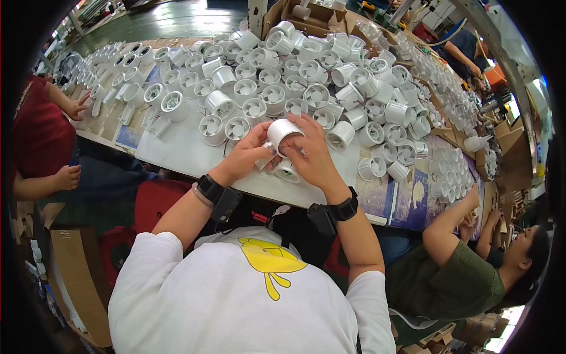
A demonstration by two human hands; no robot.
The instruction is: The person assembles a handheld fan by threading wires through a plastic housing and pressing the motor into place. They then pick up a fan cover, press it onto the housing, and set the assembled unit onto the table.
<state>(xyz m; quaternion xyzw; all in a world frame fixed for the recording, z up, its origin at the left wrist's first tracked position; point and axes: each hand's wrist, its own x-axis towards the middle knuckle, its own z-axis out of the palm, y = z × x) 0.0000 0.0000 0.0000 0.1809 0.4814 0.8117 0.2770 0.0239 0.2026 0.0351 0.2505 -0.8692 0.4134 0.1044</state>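
Over the front of the white work surface, both my hands hold a glossy white cylindrical housing (282, 128) with its open end tilted toward me. My left hand (243, 155) grips its left side. The fingers of my right hand (313, 152) curl round the right side, with the thumb at the open rim. Just below my hands lies a small white fan unit (287, 172), partly covered by them. A flat white part (264, 161) shows beside my left fingertips; whether I touch it I cannot tell. Several white fan units (238, 127) stand just beyond my hands.
A large heap of white fan units (330, 76) fills the table's far side. Smaller white cups (449, 168) stand in a group at the right. A person in a red shirt (44, 133) is at the left, another in a green shirt (454, 274) at the right. A red stool (159, 203) stands left of me.
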